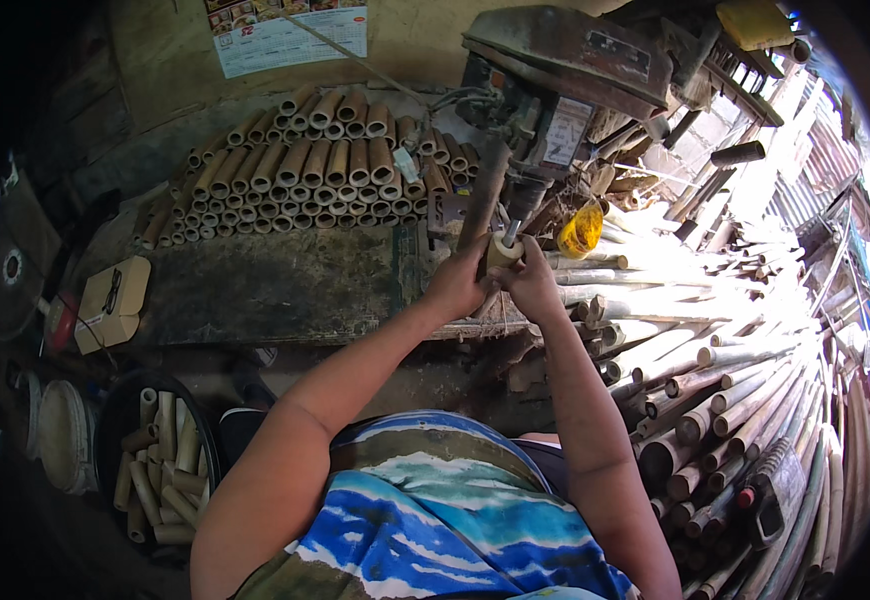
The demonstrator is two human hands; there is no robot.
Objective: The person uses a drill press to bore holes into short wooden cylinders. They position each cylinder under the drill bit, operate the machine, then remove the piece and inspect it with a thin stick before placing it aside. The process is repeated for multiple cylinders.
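Both of my hands grip a short, pale bamboo tube beneath a drill press. The press's shiny bit or spindle end meets the tube's upward-facing open end; how deep it goes is hidden. My left hand wraps the tube's left side. On the right, the fingers of my right hand are closed round it. A rusty brown bar slants down to my left hand from the machine.
Cut bamboo tubes are stacked at the back of the dark workbench. Left lies a cardboard piece; below it stands a black tub of tubes. Long bamboo poles crowd the right, near a yellow container.
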